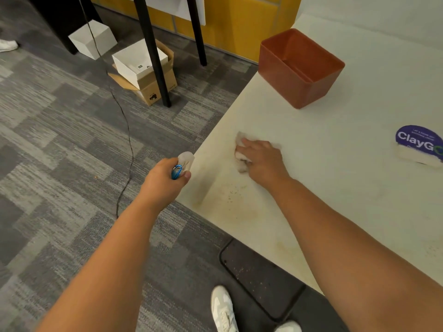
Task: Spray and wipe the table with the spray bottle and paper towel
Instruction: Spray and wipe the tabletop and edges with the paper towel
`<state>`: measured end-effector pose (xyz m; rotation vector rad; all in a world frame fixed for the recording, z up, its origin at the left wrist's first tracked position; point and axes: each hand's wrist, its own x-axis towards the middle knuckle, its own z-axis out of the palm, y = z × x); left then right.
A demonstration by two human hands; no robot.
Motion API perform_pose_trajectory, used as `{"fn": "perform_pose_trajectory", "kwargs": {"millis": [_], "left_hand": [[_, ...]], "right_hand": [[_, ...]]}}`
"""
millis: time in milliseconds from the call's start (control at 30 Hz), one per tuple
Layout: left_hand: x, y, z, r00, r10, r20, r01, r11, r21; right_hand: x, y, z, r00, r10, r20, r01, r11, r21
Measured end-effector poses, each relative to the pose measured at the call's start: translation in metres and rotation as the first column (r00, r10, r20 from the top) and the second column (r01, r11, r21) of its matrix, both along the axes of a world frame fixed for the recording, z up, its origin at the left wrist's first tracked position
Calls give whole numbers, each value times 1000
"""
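My right hand (262, 161) presses a crumpled white paper towel (241, 161) onto the cream table (323, 188), near its left edge. The towel shows mostly under my fingers. My left hand (165, 180) grips a small spray bottle (183, 164) with a blue collar and a translucent top. It hovers just off the table's left edge, over the carpet. Brownish stains and dark specks (233, 195) mark the tabletop close to my right wrist.
An empty orange-brown bin (299, 68) stands on the table farther back. A purple sticker (419, 142) lies at the right edge. On the floor are cardboard boxes (143, 68), black stand legs (155, 56), a cable (127, 130) and a dark mat (259, 276). My shoes (223, 310) show below.
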<state>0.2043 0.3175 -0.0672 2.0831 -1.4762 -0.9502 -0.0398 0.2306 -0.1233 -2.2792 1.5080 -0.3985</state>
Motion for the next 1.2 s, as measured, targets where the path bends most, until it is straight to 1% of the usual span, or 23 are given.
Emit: {"fn": "perform_pose_trajectory", "kwargs": {"millis": [67, 133, 167, 200, 233, 267, 300, 333, 367, 433, 500, 567, 633, 700, 767, 833, 900, 933, 1000, 1067, 1133, 1167, 1200], "left_hand": [[4, -1, 1, 1000, 2, 1, -2, 1000, -1], [9, -2, 2, 1000, 6, -3, -6, 1000, -5], [12, -3, 2, 1000, 8, -4, -8, 1000, -8], [13, -4, 2, 1000, 5, 0, -5, 1000, -11], [16, -4, 2, 1000, 6, 2, -6, 1000, -12], [17, -4, 1, 1000, 3, 0, -3, 1000, -18], [19, -5, 0, 1000, 7, -6, -7, 1000, -19], [21, -4, 0, 1000, 9, -14, -10, 1000, -26], [23, -4, -1, 1000, 9, -20, -9, 1000, -27], [26, -3, -5, 999, 7, -34, -8, 1000, -29], [28, -3, -7, 999, 22, -43, -23, 999, -24], [29, -3, -8, 998, 35, -55, -36, 999, -24], [32, -4, -7, 997, 41, -69, -42, 999, -24], [35, -4, -6, 998, 33, -56, -34, 999, -19], [40, -4, -5, 998, 32, -47, -33, 999, -17], [41, -3, -4, 997, 38, -62, -40, 999, -23], [41, -1, -5, 998, 42, -55, -43, 999, -25], [40, 1, -6, 998, 38, -47, -40, 999, -26], [40, 4, -8, 999, 38, -36, -38, 999, -22], [40, 4, -9, 999, 38, -37, -39, 999, -19], [41, 5, -9, 999, 37, -39, -38, 999, -16], [41, 5, -9, 999, 36, -40, -37, 999, -18], [42, 6, -8, 999, 35, -40, -36, 999, -21]], "right_hand": [[10, 10, -6, 985, 160, 68, -161, 987, 21], [2, 19, -4, 945, 264, 192, -271, 963, 9], [-5, 18, 0, 928, 279, 246, -282, 959, -23], [-13, 15, 3, 928, 251, 276, -243, 968, -62], [-22, 9, 6, 946, 176, 272, -162, 984, -74], [-30, 4, 8, 971, 54, 235, -39, 997, -67], [-34, -3, 8, 984, -72, 163, 83, 995, -62], [-35, -11, 7, 983, -162, 81, 169, 982, -81], [-30, -18, 6, 980, -197, 9, 197, 975, -105], [-5, -29, 3, 980, -163, -112, 155, 985, -76], [24, -32, 2, 987, -85, -136, 83, 996, -20], [46, -22, 3, 998, 29, -57, -30, 999, -11], [49, -6, 3, 981, 190, 43, -186, 980, -74], [36, 4, 6, 956, 261, 132, -242, 960, -142], [22, -5, 9, 976, 175, 127, -157, 977, -145], [13, -24, 5, 1000, 14, -13, -16, 991, -135], [22, -43, 0, 982, -95, -164, 88, 995, -54], [32, -49, 1, 974, -106, -203, 108, 994, -3], [56, -50, 2, 974, -42, -223, 56, 997, 58], [70, -35, 4, 975, 95, -200, -78, 993, 93], [64, -12, 5, 971, 233, -59, -229, 971, 72], [56, -4, 3, 969, 245, 23, -246, 968, 43], [47, -2, 1, 973, 215, 85, -217, 976, 13]]}}
